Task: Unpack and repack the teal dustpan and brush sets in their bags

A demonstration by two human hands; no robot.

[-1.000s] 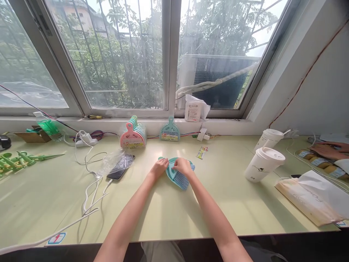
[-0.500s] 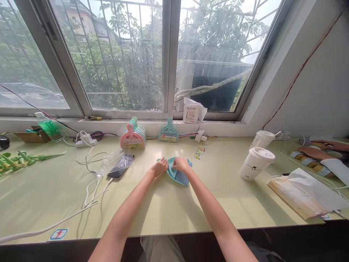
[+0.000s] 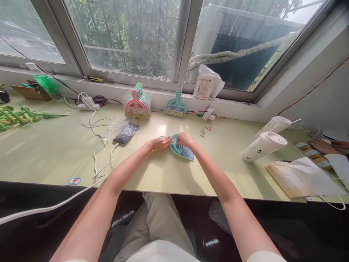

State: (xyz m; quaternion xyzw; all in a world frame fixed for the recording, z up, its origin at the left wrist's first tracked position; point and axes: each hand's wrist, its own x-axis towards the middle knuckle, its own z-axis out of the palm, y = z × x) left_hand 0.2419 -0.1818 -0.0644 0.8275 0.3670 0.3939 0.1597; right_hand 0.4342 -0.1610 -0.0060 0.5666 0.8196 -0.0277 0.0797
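A teal dustpan [image 3: 173,148] lies on the pale green table, with a small teal brush [image 3: 187,153] resting in it, its bluish bristles toward the lower right. My left hand [image 3: 161,143] is closed on the dustpan's handle at its left side. Bent fingers of my right hand [image 3: 184,139] grip the brush near its handle. Behind them, another teal dustpan set [image 3: 175,105] leans at the window sill, beside a row of sets with a pink one [image 3: 136,107] in front. A small printed card [image 3: 205,131] lies to the right.
A phone [image 3: 125,134] and white cables [image 3: 98,163] lie to the left. Two white cups [image 3: 264,145] and a paper bag [image 3: 289,176] stand or lie to the right. Another person's hands [image 3: 323,145] are at far right, near brown rolls. Green plastic pieces [image 3: 19,117] lie far left.
The view has tilted downward, so the table appears higher and my legs show. My left hand's fingers look straighter along the handle. Both hands remain at the dustpan and brush.
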